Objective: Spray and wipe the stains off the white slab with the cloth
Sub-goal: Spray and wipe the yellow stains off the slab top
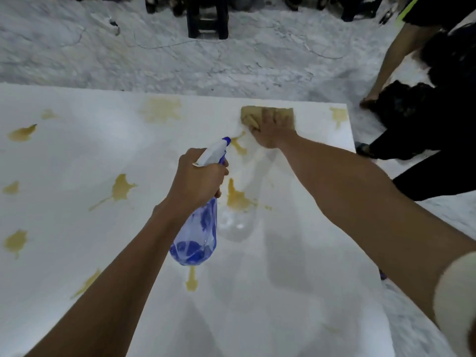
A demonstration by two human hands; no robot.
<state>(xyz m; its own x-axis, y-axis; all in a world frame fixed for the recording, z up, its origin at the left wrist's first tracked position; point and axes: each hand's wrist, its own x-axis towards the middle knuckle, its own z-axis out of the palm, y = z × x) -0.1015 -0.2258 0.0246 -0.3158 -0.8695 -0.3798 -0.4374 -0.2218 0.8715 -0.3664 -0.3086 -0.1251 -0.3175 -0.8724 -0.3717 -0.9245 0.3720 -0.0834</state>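
The cloth (268,117) is pressed flat on the white slab (77,155) near its far right corner by the right hand (270,130), fingers spread over it and curled at its near edge. The spray bottle (198,222) is gripped by the left hand (198,176), fingers closed round its neck; whether the trigger is squeezed cannot be told. Stains (238,198) could be smeared rather than lifted, since the cloth looks already soaked brown. The bottle's long axis is tilted, base toward the person, nozzle (226,140) aimed away at the streak just beside the cloth.
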